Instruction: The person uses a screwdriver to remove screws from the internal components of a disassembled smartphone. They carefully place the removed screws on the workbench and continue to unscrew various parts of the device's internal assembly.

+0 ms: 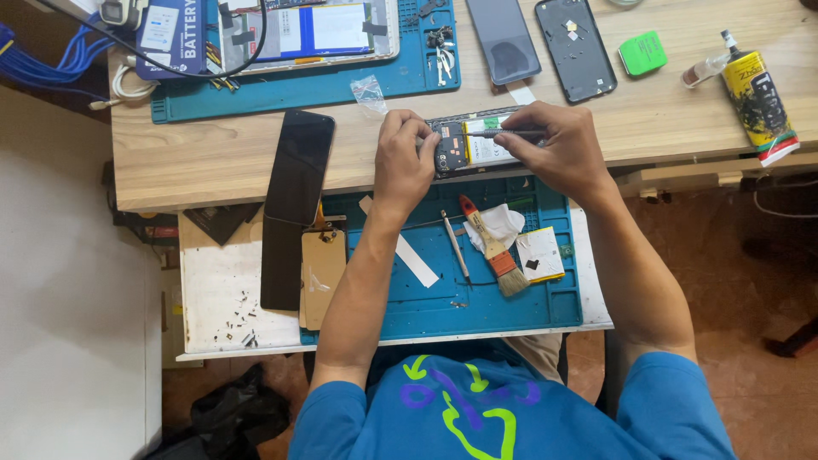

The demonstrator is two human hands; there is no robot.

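Blue mat [426,315] nearest; beyond it, opened phone [470,145], long axis left-right: left hand [402,162] clamps its left end, right hand [558,149] pinches screwdriver [503,134] over it.

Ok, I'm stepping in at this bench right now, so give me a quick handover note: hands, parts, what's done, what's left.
Left hand steadies the opened phone at its left end on the wooden desk.
Right hand holds a thin tool, tip on the phone's insides.
Done: back cover is off and lies above.
Left: phone is not yet closed up. Brush and metal pick lie on the blue mat.
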